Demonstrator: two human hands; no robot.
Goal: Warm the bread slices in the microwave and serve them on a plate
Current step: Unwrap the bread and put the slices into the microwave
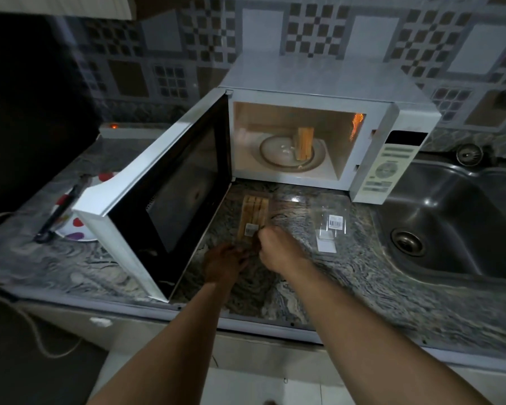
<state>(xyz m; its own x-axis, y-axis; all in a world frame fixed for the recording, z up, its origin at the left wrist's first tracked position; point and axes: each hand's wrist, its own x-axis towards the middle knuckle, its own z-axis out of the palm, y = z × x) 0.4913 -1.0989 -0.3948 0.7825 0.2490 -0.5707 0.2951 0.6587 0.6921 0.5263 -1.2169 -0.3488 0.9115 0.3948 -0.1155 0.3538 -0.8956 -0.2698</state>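
Observation:
The white microwave point(392, 135) stands on the counter with its door point(146, 217) swung open to the left and its lamp on. A stack of bread slices point(304, 143) stands upright on the glass turntable point(270, 157). In front of the microwave lies a clear bag of bread slices point(253, 214). My right hand point(275, 244) pinches the near end of that bag. My left hand point(224, 263), in the door's shadow, grips the same end just below. A white plate with coloured spots point(76, 229) sits left of the door, partly hidden by it.
An empty clear wrapper with a barcode label point(333, 223) lies right of the bag. A dark utensil point(57, 213) rests across the plate. A steel sink point(450, 217) fills the right side. White cables point(18, 317) hang off the counter's left front edge.

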